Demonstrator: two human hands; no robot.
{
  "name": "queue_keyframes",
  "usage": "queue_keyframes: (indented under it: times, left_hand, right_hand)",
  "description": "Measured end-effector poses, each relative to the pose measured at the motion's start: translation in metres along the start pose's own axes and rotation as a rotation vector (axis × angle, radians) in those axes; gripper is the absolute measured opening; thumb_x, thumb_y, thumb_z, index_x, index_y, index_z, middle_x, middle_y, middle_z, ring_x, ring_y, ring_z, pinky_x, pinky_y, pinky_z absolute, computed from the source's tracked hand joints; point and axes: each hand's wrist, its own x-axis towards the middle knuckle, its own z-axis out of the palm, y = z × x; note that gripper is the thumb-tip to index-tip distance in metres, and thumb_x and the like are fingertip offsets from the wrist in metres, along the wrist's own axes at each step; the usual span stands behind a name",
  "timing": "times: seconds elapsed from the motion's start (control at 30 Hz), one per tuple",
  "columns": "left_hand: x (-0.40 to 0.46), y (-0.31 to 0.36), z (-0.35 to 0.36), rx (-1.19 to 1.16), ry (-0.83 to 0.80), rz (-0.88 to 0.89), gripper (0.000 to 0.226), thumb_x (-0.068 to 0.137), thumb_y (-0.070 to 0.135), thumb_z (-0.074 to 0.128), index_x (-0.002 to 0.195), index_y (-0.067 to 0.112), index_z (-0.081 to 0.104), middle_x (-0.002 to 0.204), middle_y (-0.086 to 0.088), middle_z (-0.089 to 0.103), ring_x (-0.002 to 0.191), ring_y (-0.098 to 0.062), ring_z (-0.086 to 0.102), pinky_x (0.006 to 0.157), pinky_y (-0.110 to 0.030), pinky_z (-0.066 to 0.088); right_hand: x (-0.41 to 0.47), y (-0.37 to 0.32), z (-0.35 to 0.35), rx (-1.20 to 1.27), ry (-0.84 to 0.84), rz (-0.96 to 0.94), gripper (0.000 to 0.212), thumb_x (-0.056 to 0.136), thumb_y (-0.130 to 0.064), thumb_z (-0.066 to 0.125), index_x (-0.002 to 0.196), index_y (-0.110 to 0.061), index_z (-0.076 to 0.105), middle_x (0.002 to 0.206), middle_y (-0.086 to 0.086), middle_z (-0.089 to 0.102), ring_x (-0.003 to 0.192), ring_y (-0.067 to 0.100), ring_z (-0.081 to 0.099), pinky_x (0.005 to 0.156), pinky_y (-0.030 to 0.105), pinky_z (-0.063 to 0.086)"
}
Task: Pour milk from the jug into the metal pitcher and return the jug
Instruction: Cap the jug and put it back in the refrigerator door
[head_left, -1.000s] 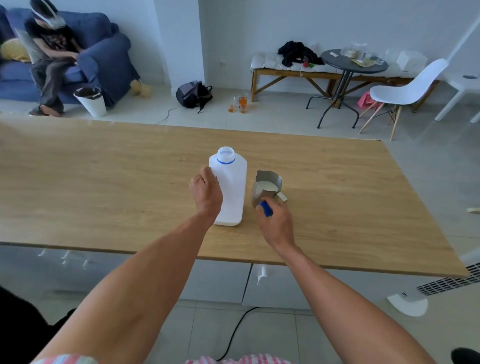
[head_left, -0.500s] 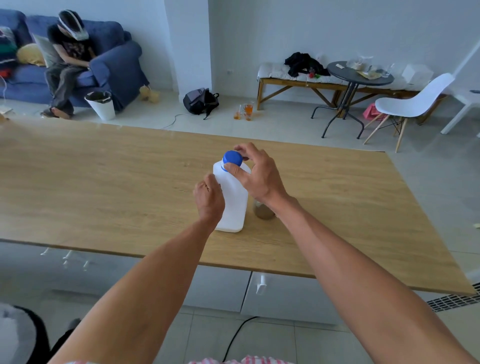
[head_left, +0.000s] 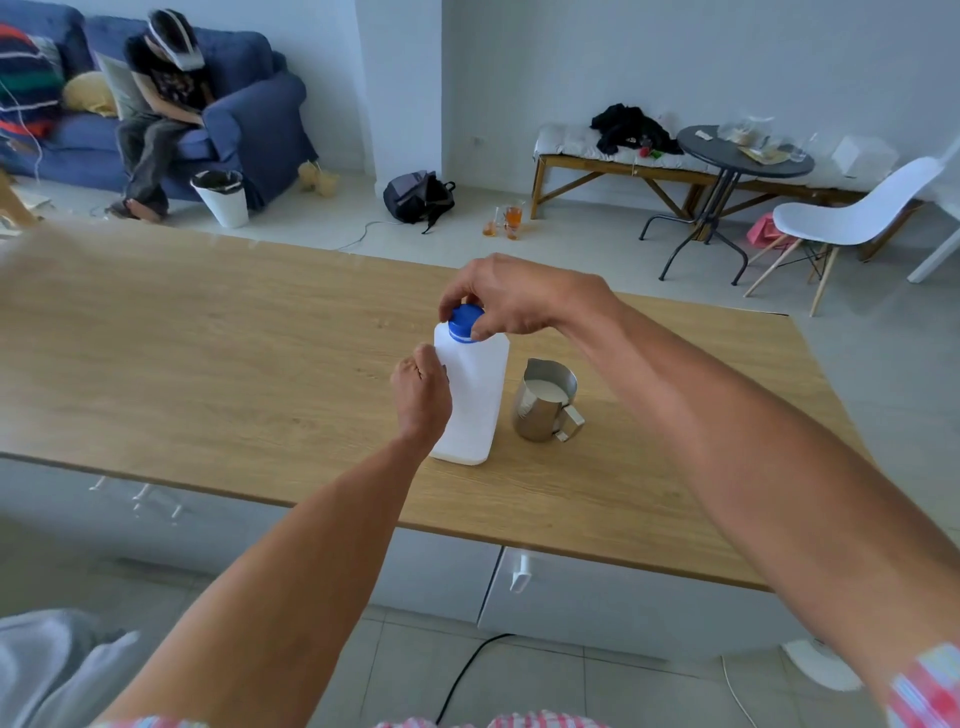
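A wooden table (head_left: 208, 353) is seen from above, with a white milk jug (head_left: 475, 395) standing upright near its middle. The jug's left side is gripped by the left hand (head_left: 422, 395), fingers wrapped around the body. The right hand (head_left: 511, 301) is held over the jug's top, its fingertips closed around the blue cap (head_left: 465, 323). Just beside the jug on its right, apart from both hands, a metal pitcher (head_left: 545, 402) is set, with milk visible inside.
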Motion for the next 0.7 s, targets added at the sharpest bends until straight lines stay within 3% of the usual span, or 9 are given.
queue_keyframes:
  times: [0.13, 0.23, 0.3, 0.37, 0.47, 0.53, 0.6, 0.7]
  left_hand:
    - [0.0, 0.0, 0.001, -0.009, 0.023, -0.02, 0.036, 0.092, 0.023, 0.031, 0.057, 0.013, 0.029, 0.059, -0.012, 0.035, 0.057, -0.021, 0.029, 0.053, -0.039, 0.024]
    - [-0.002, 0.0, 0.003, -0.018, 0.04, -0.036, 0.037, 0.089, 0.028, 0.03, 0.059, 0.007, 0.035, 0.06, -0.014, 0.038, 0.059, -0.022, 0.031, 0.055, -0.041, 0.027]
    - [-0.003, 0.001, 0.004, -0.022, 0.052, -0.031, 0.036, 0.088, 0.029, 0.029, 0.06, 0.006, 0.036, 0.061, -0.014, 0.038, 0.06, -0.022, 0.031, 0.055, -0.04, 0.027]
    - [-0.003, 0.001, 0.005, -0.014, 0.063, -0.025, 0.038, 0.087, 0.029, 0.028, 0.062, 0.0, 0.036, 0.063, -0.015, 0.039, 0.061, -0.022, 0.032, 0.056, -0.039, 0.026]
    - [-0.001, -0.002, 0.005, -0.005, 0.059, -0.021, 0.044, 0.087, 0.03, 0.027, 0.067, -0.009, 0.036, 0.063, -0.017, 0.042, 0.062, -0.023, 0.033, 0.056, -0.04, 0.028]
    - [0.001, -0.003, 0.005, -0.01, 0.051, -0.026, 0.044, 0.088, 0.03, 0.028, 0.067, -0.009, 0.036, 0.063, -0.017, 0.044, 0.062, -0.024, 0.034, 0.057, -0.04, 0.03]
    - [0.002, -0.003, 0.004, -0.013, 0.043, -0.034, 0.044, 0.088, 0.029, 0.028, 0.067, -0.009, 0.036, 0.063, -0.015, 0.044, 0.062, -0.024, 0.034, 0.056, -0.039, 0.029]
    - [0.002, -0.005, 0.005, -0.007, 0.041, -0.038, 0.044, 0.087, 0.029, 0.028, 0.067, -0.009, 0.036, 0.063, -0.015, 0.044, 0.062, -0.023, 0.033, 0.056, -0.039, 0.029]
  right_hand:
    - [0.004, 0.003, 0.007, 0.005, 0.053, 0.032, 0.025, 0.088, -0.028, 0.079, 0.112, -0.02, 0.075, 0.114, 0.004, 0.07, 0.095, 0.023, 0.067, 0.082, 0.038, 0.057]
    - [0.009, 0.0, 0.023, 0.008, 0.198, 0.214, 0.043, 0.087, -0.055, 0.073, 0.077, -0.017, 0.056, 0.086, 0.003, 0.058, 0.073, 0.022, 0.057, 0.06, 0.035, 0.045]
    - [0.01, -0.006, 0.035, 0.018, 0.281, 0.314, 0.048, 0.088, -0.053, 0.069, 0.069, -0.017, 0.043, 0.073, 0.0, 0.049, 0.064, 0.021, 0.049, 0.052, 0.033, 0.035]
    - [0.012, -0.009, 0.045, -0.006, 0.335, 0.341, 0.047, 0.09, -0.048, 0.062, 0.065, -0.015, 0.041, 0.067, 0.0, 0.046, 0.062, 0.023, 0.048, 0.049, 0.032, 0.029]
    - [0.008, -0.004, 0.053, -0.179, 0.373, 0.267, 0.058, 0.101, -0.057, 0.046, 0.062, -0.015, 0.041, 0.061, -0.001, 0.041, 0.059, 0.024, 0.046, 0.053, 0.033, 0.03]
    - [0.006, 0.007, 0.053, -0.332, 0.351, 0.14, 0.061, 0.103, -0.067, 0.035, 0.074, -0.015, 0.049, 0.066, -0.002, 0.043, 0.063, 0.024, 0.049, 0.061, 0.035, 0.035]
    - [0.006, 0.018, 0.05, -0.427, 0.347, 0.009, 0.062, 0.101, -0.072, 0.033, 0.088, -0.016, 0.054, 0.079, -0.002, 0.048, 0.068, 0.024, 0.052, 0.065, 0.036, 0.037]
    - [0.01, 0.029, 0.047, -0.441, 0.364, -0.115, 0.057, 0.1, -0.071, 0.039, 0.088, -0.017, 0.054, 0.084, -0.004, 0.05, 0.067, 0.022, 0.049, 0.061, 0.033, 0.035]
